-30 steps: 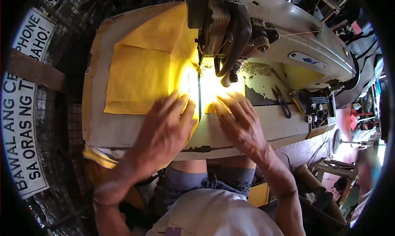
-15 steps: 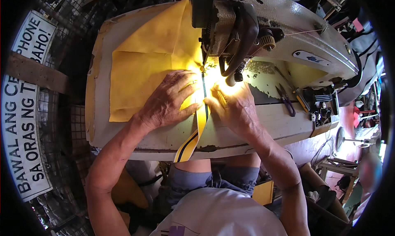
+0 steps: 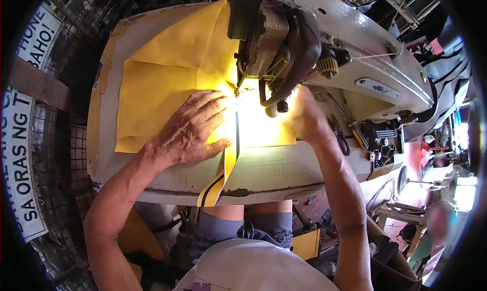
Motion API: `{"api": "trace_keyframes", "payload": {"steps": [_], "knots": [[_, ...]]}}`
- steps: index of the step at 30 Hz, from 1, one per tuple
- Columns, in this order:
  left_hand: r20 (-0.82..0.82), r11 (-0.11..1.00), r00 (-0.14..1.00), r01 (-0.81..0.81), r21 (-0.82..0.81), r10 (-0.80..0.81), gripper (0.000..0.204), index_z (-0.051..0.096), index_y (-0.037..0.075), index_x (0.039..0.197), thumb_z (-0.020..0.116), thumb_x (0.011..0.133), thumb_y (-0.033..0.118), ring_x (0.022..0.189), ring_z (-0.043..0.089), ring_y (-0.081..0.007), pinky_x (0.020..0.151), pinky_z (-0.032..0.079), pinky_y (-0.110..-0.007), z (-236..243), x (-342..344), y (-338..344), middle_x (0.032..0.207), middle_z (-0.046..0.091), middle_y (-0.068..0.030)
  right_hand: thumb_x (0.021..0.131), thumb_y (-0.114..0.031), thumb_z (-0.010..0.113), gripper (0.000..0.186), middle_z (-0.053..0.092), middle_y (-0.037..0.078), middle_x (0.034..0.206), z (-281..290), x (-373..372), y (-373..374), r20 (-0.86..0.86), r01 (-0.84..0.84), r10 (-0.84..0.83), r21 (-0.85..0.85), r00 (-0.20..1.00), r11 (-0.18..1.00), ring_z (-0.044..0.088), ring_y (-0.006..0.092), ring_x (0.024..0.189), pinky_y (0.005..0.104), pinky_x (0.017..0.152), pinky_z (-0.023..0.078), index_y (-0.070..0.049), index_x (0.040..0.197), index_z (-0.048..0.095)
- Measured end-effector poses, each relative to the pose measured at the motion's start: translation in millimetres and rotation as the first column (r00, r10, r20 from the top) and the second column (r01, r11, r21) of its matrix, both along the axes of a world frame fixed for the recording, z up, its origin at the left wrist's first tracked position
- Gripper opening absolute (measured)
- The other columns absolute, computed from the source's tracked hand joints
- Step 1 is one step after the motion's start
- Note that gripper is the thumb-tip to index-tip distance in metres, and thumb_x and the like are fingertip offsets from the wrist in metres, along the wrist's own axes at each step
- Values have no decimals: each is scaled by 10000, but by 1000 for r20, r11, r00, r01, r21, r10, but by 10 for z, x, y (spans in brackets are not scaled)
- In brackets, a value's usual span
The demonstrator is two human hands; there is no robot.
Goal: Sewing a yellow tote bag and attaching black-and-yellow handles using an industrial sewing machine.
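1. As the lamp under the sewing machine (image 3: 324, 52) floods the needle area with glare, I see my left hand (image 3: 190, 131) lying flat on the yellow fabric (image 3: 162, 78), fingers spread and pressed down, pinching nothing; the flat palm appears meant to keep the cloth from shifting.
2. My right hand (image 3: 304, 118) sits just right of the needle, tucked under the machine head. The glare and the machine's arm hide its fingers, so I cannot tell whether its grip is spread or closed.
3. The yellow fabric lies on the pale, worn surface (image 3: 264, 172), folded in layers, with one edge running under the presser foot between my two hands.
4. A yellow strip with a dark zipper line (image 3: 223, 169) runs from the needle toward me and hangs off the front edge of the surface, touching the fabric along its seam. It lies straight, likely so it feeds evenly.
5. Scissors (image 3: 341, 136) rest on the machine bed just beside my right wrist, within easy reach.
6. A white sign with black lettering (image 3: 23, 154) stands at far left against wire mesh.
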State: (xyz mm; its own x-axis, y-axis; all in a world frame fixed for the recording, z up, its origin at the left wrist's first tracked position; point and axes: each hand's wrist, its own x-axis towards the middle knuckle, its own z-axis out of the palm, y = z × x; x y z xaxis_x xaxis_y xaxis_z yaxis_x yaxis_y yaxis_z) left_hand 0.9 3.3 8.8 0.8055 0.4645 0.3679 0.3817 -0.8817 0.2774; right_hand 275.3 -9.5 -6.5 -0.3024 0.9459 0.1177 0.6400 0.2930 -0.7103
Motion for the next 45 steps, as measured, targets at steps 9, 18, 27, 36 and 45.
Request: {"api": "trace_keyframes", "payload": {"steps": [9,18,27,36,45], "knots": [[-19,999,1000,10,-37,-11,554,574,-4,1247,704,778,260,1231,518,-308,1107,368,-444,58,2,160,1283,566,-155,750,-101,789,534,643,121,1101,-24,73,238,88,92,-135,386,987,918,620,255,1038,398,846,514,-23,1226,560],[-29,999,1000,-6,-49,4,559,573,-8,1247,700,780,271,1265,496,-303,1117,351,-445,26,-20,194,1314,546,-158,840,-67,731,254,679,123,1089,833,600,-1055,316,311,-412,324,855,894,662,276,963,367,829,532,-58,1090,681],[-141,991,986,-103,-86,91,779,432,-6,1433,708,809,371,1443,326,-305,1231,192,-468,-7,-47,258,1486,433,-158,1016,-263,548,317,664,108,1231,1941,2609,-464,344,539,-847,659,404,525,661,246,1048,368,895,522,-91,1263,648],[-186,989,979,-101,-106,80,757,452,16,1433,691,820,390,1459,299,-295,1236,178,-466,0,-59,293,1511,422,-126,1007,-344,506,415,639,150,1195,1672,4595,-45,540,500,-552,258,635,827,628,236,1017,320,923,475,-5,1212,630],[-165,992,986,-56,-109,37,708,502,7,1388,668,829,407,1447,315,-307,1230,187,-480,-14,-59,336,1485,451,-124,1023,-418,503,449,658,72,914,832,3412,-709,-373,852,-831,480,412,207,587,141,751,292,651,476,-25,1182,648]]}}
